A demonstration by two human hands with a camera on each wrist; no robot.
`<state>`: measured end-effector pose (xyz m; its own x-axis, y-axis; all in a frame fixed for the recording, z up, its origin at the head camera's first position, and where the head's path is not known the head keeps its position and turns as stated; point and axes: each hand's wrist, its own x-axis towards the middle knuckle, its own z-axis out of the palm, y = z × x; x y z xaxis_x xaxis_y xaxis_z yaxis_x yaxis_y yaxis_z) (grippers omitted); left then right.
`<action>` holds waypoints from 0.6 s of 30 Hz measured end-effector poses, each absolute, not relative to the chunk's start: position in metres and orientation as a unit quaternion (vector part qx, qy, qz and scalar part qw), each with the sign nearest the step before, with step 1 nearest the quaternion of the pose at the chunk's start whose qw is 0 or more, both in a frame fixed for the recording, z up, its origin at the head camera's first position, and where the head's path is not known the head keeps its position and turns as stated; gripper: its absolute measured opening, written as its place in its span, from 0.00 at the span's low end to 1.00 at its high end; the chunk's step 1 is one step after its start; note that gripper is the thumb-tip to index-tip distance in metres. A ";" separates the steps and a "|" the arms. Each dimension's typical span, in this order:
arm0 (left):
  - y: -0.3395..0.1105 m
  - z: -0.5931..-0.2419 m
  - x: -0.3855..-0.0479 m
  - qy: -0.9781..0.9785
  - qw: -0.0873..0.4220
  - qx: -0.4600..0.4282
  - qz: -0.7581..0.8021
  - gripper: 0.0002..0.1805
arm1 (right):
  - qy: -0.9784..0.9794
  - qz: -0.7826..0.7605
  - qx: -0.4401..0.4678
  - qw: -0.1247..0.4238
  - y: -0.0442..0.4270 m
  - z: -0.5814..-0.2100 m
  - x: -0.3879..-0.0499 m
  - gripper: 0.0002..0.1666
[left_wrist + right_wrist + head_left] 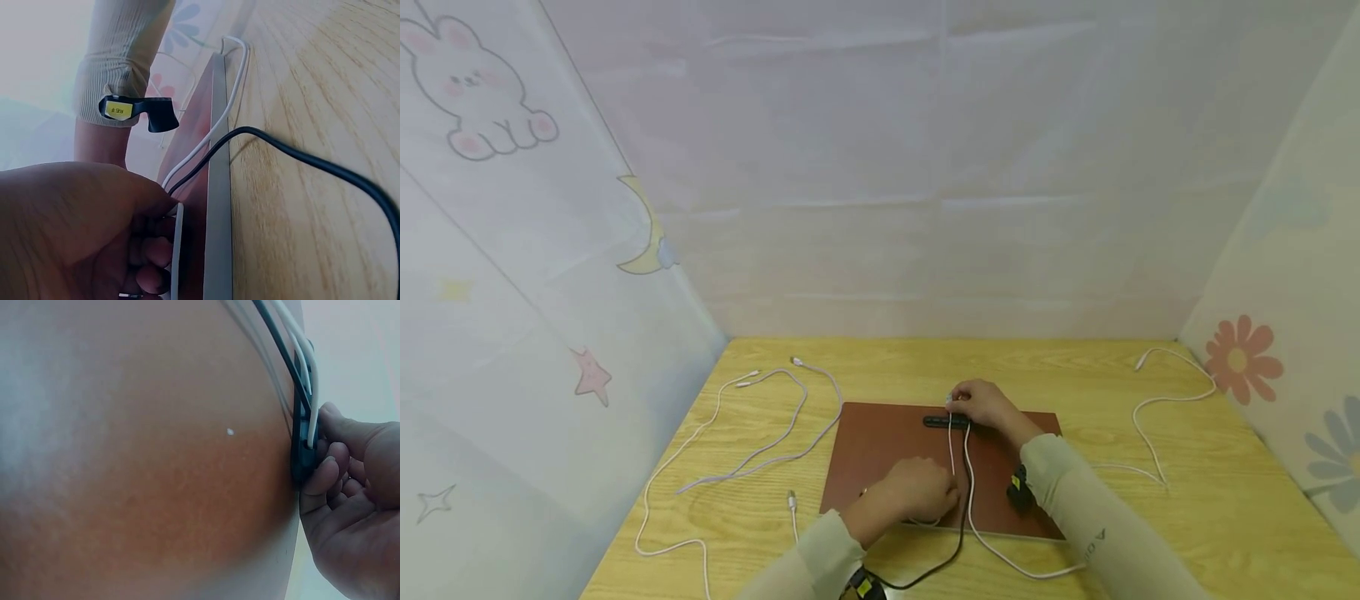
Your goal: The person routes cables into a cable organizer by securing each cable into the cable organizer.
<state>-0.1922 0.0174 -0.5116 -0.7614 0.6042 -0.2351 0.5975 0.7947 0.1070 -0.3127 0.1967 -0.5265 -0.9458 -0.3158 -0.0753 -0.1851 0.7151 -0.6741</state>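
Note:
A black cable holder (pixel 934 422) lies near the far edge of a brown board (pixel 872 442). A black cable (pixel 279 344) and white cables run from it. At the holder, my right hand (pixel 983 405) pinches a white cable's end (pixel 949 402) just beyond it; in the right wrist view the fingertips and holder hide the grip. My left hand (pixel 925 489) is over the board's near half. Its thumb and curled fingers pinch a white cable (pixel 177 250), which runs toward the holder. Another white cable (pixel 973 500) trails over the board's near edge.
Pale cables (pixel 767 446) lie loosely across the left of the wooden table (pixel 1097 375). A cable plug (pixel 792 502) is left of the board. Another white cable (pixel 1138 417) bends across the right side. Printed sheets (pixel 940 250) enclose the back and sides.

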 end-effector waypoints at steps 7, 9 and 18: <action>0.019 -0.512 -0.191 0.939 0.129 0.317 -0.008 0.17 | 0.924 -0.345 -0.141 0.085 0.196 -0.528 -0.312 0.09; 0.019 -0.512 -0.191 0.940 0.129 0.316 -0.010 0.16 | 0.925 -0.342 -0.146 0.081 0.196 -0.529 -0.312 0.09; 0.020 -0.511 -0.191 0.940 0.142 0.310 -0.012 0.17 | 0.926 -0.339 -0.143 0.082 0.195 -0.529 -0.312 0.08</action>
